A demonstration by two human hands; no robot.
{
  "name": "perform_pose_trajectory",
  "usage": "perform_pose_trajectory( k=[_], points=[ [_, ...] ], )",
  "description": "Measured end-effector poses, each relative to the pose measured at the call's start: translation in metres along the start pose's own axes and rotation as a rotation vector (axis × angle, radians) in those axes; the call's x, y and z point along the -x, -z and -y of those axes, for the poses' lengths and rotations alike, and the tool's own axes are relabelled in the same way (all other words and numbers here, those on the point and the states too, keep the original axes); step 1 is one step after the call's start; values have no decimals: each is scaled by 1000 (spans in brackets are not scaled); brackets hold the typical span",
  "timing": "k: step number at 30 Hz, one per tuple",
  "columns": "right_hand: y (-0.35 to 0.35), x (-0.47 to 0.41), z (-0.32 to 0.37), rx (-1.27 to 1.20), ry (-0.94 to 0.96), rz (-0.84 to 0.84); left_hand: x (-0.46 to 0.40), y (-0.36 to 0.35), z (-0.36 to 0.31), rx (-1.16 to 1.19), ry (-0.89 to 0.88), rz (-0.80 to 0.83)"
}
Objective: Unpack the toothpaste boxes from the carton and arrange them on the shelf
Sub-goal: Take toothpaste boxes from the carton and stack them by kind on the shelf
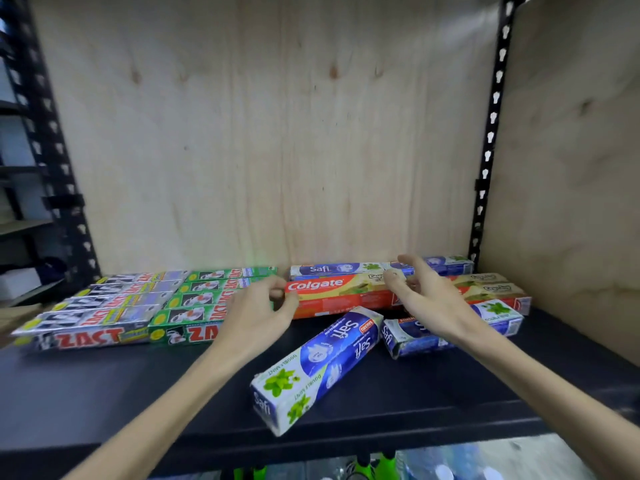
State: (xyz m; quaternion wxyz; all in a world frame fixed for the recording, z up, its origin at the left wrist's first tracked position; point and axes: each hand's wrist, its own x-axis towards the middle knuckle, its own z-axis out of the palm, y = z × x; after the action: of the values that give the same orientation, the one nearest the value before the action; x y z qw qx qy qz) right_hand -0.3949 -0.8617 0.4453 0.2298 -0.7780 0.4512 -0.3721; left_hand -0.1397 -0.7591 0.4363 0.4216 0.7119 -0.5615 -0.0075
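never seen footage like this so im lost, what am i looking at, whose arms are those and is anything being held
This is one picture from a camera worn on a person's head, looking down at their own bare arms. No robot here. They face a black shelf with a plywood back. Zact boxes lie in neat rows on the left. The left hand touches the end of a Colgate box; the right hand hovers open, holding nothing. A Safi box lies crooked in front.

On the shelf [104, 386], Zact boxes [138, 306] lie left, Colgate boxes [346, 296] right, one Safi box [318, 365] in front.
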Motion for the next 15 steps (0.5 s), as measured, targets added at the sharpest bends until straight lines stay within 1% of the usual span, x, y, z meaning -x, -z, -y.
perform_pose_trajectory(
  k=[6,9,12,15],
  points=[
    [9,10,2,74,-6,54,10,1,7,-105,-43,9],
    [9,11,-2,135,-14,85,14,-2,12,-201,-30,73],
    [3,12,-6,177,4,60,14,-6,13,-221,-28,76],
    [-2,12,-12,255,-9,0,12,-6,15,-196,-52,62]
  ],
)
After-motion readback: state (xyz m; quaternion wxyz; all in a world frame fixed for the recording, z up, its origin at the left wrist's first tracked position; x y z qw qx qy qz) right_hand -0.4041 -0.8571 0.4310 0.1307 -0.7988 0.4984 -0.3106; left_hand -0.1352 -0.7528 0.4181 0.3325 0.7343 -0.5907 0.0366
